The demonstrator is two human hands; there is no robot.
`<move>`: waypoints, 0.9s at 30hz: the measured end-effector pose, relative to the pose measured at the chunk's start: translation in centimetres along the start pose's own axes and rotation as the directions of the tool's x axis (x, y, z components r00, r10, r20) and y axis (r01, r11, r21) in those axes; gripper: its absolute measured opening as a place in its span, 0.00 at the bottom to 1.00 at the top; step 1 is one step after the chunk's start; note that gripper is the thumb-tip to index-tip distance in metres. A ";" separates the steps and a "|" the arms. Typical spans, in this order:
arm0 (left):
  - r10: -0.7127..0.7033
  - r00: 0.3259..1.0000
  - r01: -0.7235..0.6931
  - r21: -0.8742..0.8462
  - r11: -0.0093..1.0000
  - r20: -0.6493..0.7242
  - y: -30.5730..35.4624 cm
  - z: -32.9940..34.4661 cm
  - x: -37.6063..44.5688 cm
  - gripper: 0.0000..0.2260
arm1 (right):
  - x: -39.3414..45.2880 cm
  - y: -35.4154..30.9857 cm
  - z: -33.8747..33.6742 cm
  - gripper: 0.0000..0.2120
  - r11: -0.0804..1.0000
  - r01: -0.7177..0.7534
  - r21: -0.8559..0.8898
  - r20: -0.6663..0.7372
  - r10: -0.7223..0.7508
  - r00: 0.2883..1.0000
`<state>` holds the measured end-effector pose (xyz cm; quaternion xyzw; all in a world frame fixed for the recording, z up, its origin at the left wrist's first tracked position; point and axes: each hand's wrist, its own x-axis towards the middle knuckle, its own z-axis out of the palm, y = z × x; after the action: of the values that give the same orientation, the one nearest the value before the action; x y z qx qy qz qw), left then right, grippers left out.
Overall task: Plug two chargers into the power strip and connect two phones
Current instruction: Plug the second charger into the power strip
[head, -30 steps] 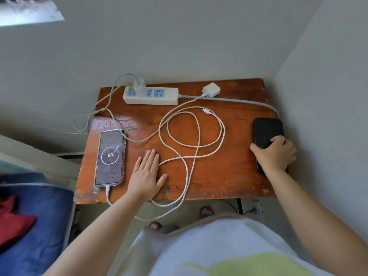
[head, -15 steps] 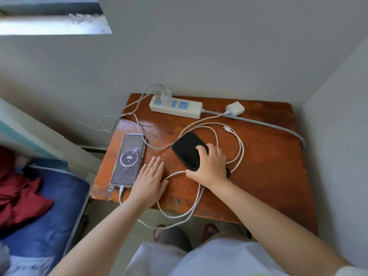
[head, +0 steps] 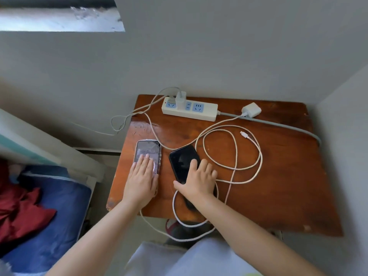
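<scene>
A white power strip (head: 203, 111) lies at the back of the wooden table (head: 278, 186), with one white charger (head: 180, 99) plugged in. A second white charger (head: 251, 109) lies loose to its right, its coiled cable ending in a free plug (head: 244, 134). A light-cased phone (head: 149, 151) with a lit screen lies at the left, my left hand (head: 142, 181) flat on its lower half. Beside it a black phone (head: 183, 160) lies with a dark screen, and my right hand (head: 199, 181) covers and grips its near end.
The strip's grey power cord (head: 278, 124) runs off the table's right side. Cable loops (head: 191, 232) hang over the front edge. Walls close in behind and at the right. A bed with blue cover (head: 45, 216) and red cloth (head: 22, 212) stands at the left.
My right hand slid the black phone from the table's right side to beside the light-cased phone. My left hand moved from the bare table onto the light-cased phone.
</scene>
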<state>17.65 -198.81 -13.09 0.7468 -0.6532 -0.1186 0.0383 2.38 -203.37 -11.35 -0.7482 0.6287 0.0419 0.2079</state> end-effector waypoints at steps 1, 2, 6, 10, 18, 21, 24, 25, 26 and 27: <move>0.015 1.000 -0.016 -0.009 1.000 -0.019 -0.3 0.0 0.4 0.32 | 0.0 -0.2 -0.1 0.34 1.000 -0.006 -0.016 -0.005 0.006 1.000; 0.027 0.999 -0.028 -0.019 0.999 -0.025 -0.5 -0.1 0.7 0.31 | 0.1 -0.2 -0.2 0.33 0.999 0.001 -0.033 -0.009 -0.002 1.000; 0.098 0.995 -0.099 -0.077 0.992 -0.019 -0.5 -0.8 2.4 0.26 | 0.7 2.5 -2.3 0.21 0.993 0.102 0.059 -0.059 -0.099 0.993; 0.131 0.991 -0.131 -0.117 0.985 -0.008 0.8 -1.2 4.4 0.24 | 3.8 7.4 -6.2 0.17 0.973 -0.085 0.213 -0.153 0.119 0.981; 0.066 0.996 -0.066 0.011 0.998 0.058 2.8 -1.4 8.1 0.25 | 15.5 11.2 -10.7 0.26 0.869 -0.469 0.157 -0.216 0.494 0.842; 0.075 0.995 -0.079 0.068 0.995 0.068 3.4 -1.4 9.2 0.25 | 18.1 11.3 -11.0 0.29 0.850 -0.522 0.069 -0.177 0.525 0.832; 0.086 0.993 -0.088 0.026 0.996 0.075 3.9 -1.7 10.2 0.25 | 19.4 10.8 -10.9 0.28 0.858 -0.509 0.073 -0.106 0.514 0.851; 0.083 0.993 -0.086 0.028 0.996 0.086 4.1 -1.7 10.5 0.25 | 19.6 10.6 -10.9 0.27 0.868 -0.483 0.113 -0.104 0.494 0.863; 0.076 0.993 -0.079 0.032 0.996 0.093 4.1 -1.7 10.9 0.25 | 19.7 10.4 -10.8 0.25 0.885 -0.434 0.169 -0.110 0.455 0.884; 0.064 0.993 -0.068 0.034 0.997 0.095 4.1 -1.7 11.3 0.25 | 19.8 10.1 -10.9 0.23 0.907 -0.356 0.227 -0.130 0.391 0.911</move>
<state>15.40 -210.66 -11.99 0.7191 -0.6807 -0.1398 -0.0025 -5.40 -226.83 -10.46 -0.5898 0.7773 -0.0466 0.2140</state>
